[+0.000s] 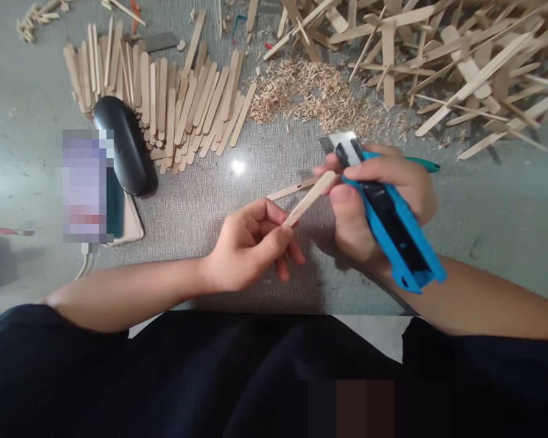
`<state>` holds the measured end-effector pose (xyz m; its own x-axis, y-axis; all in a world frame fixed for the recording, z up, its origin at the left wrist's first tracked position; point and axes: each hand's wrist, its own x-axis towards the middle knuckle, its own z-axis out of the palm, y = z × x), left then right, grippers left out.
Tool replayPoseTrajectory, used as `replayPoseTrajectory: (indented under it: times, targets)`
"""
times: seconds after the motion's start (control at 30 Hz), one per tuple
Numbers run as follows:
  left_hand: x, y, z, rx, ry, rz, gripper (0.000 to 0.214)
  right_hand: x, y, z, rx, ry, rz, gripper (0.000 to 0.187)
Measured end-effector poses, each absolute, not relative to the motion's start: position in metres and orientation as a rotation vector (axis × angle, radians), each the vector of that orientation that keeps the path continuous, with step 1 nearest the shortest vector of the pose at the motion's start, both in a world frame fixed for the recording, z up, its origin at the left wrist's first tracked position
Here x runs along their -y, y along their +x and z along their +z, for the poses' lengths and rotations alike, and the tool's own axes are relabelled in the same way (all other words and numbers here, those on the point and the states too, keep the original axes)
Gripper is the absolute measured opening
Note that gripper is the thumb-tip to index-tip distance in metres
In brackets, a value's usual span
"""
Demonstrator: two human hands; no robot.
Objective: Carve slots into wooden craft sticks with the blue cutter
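Grey textured mat [219, 121] on a smooth grey tabletop [27, 109]; one glare spot [238, 166], perhaps overhead light.

Your left forearm [132, 292] enters from the lower left, bare, lying nearly level, wrist straight. Your left hand [251, 243] is closed in a pinch, thumb laid over the curled fingers [281, 264]. Your right forearm [493, 298] enters from the lower right, also bare, angled up toward centre. Your right hand [379, 201] is clenched in a full grip, thumb pressed forward, set near the left hand and slightly higher in view
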<state>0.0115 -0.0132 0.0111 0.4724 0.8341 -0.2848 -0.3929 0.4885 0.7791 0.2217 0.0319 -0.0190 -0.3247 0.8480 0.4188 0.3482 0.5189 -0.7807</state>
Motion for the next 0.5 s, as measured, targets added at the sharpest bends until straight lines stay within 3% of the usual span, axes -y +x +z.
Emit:
replayPoseTrajectory:
  times: [0.27, 0.5]
  targets:
    - [0.0028, 0.0116, 0.0081, -0.914, 0.772, 0.957, 0.050, -0.0238, 0.2250, -0.0153, 1.854, -0.756, 0.491, 0.028]
    - [0.0038, 0.0149, 0.0109, -0.918, 0.814, 0.987, 0.057, -0.0297, 0.2239, -0.0149, 1.894, -0.690, 0.458, 0.054]
